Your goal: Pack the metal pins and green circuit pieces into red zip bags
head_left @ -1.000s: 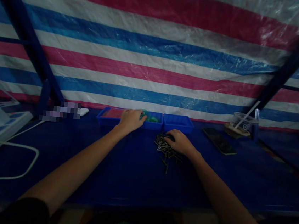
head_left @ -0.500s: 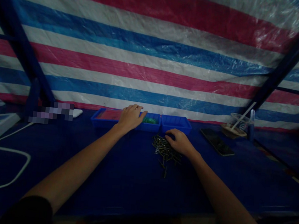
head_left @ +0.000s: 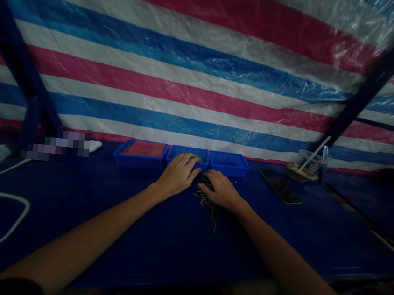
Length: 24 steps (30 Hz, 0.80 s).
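Right hand [head_left: 220,187]: your fingers are curled down over the rods, thumb towards your left hand; whether they grasp any, you cannot tell, as your palm hides the undersides.
Rods [head_left: 206,200]: a loose heap under your right fingers, strays fanning out towards you; thin, straight and stiff, with a dull metallic look, too dim to tell if threaded.
Handling: these will probably roll and cross, so work from the heap's edge, pinch lightly across the middle with thumb and index pads, and avoid pressing down, which would likely scatter them.
Left hand [head_left: 179,174]: your fingers are released, loosely spread with the thumb apart, and nothing shows between them; give your right thumb room, since the two hands are close.
Middle bin [head_left: 169,155]: just beyond your left fingers and partly covered by them; green, shiny stuff shows past the fingertips.
Left bin [head_left: 139,161]: outward of your left fingers; smooth blue walls, flat reddish contents.
Right bin [head_left: 228,171]: just beyond your right fingers; a shallow blue box with flared sides.
Surface [head_left: 159,242]: smooth, dark blue, faintly glossy beneath your fingers; slim rods may slide easily on it.
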Motion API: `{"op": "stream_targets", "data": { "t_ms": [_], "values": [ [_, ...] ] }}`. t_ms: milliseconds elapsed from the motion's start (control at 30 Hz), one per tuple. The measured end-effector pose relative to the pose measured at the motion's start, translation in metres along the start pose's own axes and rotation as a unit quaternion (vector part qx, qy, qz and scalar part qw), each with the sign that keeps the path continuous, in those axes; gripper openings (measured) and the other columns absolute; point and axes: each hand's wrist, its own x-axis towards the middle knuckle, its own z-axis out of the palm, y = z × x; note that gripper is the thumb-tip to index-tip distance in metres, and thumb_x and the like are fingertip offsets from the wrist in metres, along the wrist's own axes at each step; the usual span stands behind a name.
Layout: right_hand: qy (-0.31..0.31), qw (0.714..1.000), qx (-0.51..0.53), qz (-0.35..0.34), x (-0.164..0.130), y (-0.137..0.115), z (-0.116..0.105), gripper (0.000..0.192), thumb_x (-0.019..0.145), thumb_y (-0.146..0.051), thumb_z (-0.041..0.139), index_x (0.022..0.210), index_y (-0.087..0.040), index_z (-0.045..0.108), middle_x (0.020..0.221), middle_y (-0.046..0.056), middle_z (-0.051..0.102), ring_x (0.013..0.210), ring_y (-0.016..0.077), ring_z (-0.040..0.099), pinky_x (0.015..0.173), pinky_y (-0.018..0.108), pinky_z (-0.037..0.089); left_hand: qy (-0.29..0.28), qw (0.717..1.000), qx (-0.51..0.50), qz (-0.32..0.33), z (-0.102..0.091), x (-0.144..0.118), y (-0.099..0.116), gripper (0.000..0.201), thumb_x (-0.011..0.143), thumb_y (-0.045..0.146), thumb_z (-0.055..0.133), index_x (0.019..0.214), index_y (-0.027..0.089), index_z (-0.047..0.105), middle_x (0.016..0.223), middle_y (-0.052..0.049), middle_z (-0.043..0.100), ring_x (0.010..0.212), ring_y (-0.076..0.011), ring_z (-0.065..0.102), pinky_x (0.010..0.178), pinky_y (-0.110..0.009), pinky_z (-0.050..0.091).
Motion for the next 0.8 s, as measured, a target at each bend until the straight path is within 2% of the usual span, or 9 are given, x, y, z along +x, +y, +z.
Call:
{"op": "stream_targets", "data": {
  "t_ms": [133,267,333,433,633,800],
  "values": [
    [-0.035,0.999,-0.021,-0.012,0.001,0.0,0.002,0.036,0.089,-0.039,0.041,0.112,-0.015,0.054,0.113,0.011,0.056,0.102,0.0215,0.051,0.086,0.035,0.038,-0.049,0.995,-0.087,0.032,-0.004,-0.019,0.027,0.028,0.092,0.025,0.034,0.113,0.014,0.048,0.112,-0.01,0.054,0.104,-0.0215,0.05,0.091,-0.037,0.04],
    [-0.036,0.999,-0.005,-0.014,-0.004,0.001,-0.002,0.031,0.089,-0.038,0.042,0.106,-0.017,0.058,0.105,0.009,0.059,0.098,0.0202,0.052,0.084,0.034,0.038,-0.131,0.984,-0.116,0.024,-0.01,-0.044,0.034,0.028,0.092,0.025,0.035,0.117,0.016,0.044,0.113,-0.009,0.054,0.101,-0.0212,0.052,0.086,-0.037,0.041],
    [-0.042,0.999,0.012,-0.023,-0.007,0.001,-0.005,0.028,0.088,-0.036,0.045,0.1,-0.017,0.061,0.1,0.009,0.06,0.095,0.0191,0.052,0.084,0.033,0.038,-0.145,0.983,-0.112,0.015,-0.012,-0.048,0.032,0.029,0.09,0.025,0.039,0.117,0.017,0.043,0.113,-0.008,0.055,0.102,-0.0221,0.052,0.085,-0.038,0.041],
    [-0.045,0.998,0.036,-0.032,-0.008,0.0,-0.007,0.021,0.086,-0.032,0.049,0.092,-0.016,0.062,0.095,0.008,0.06,0.09,0.0175,0.053,0.081,0.032,0.038,-0.167,0.981,-0.098,0.014,-0.014,-0.045,0.027,0.023,0.086,0.022,0.045,0.109,0.018,0.049,0.105,-0.006,0.057,0.098,-0.0232,0.052,0.082,-0.039,0.04],
    [-0.033,0.996,0.07,-0.044,-0.008,-0.003,-0.007,0.015,0.084,-0.027,0.052,0.087,-0.016,0.063,0.085,0.005,0.061,0.081,0.0156,0.052,0.076,0.03,0.037,-0.193,0.963,-0.185,0.04,-0.012,-0.037,0.007,0.011,0.084,0.018,0.046,0.092,0.018,0.055,0.092,-0.004,0.055,0.087,-0.016,0.054,0.078,-0.028,0.042],
    [-0.027,0.995,0.078,-0.049,-0.008,-0.008,-0.009,0.014,0.084,-0.027,0.053,0.085,-0.016,0.062,0.076,0.003,0.059,0.072,0.0139,0.05,0.069,0.027,0.036,-0.217,0.959,-0.18,0.032,-0.015,-0.038,-0.009,0.015,0.083,0.015,0.044,0.092,0.017,0.057,0.091,-0.004,0.053,0.082,-0.0152,0.054,0.074,-0.026,0.042]
  ]
}}
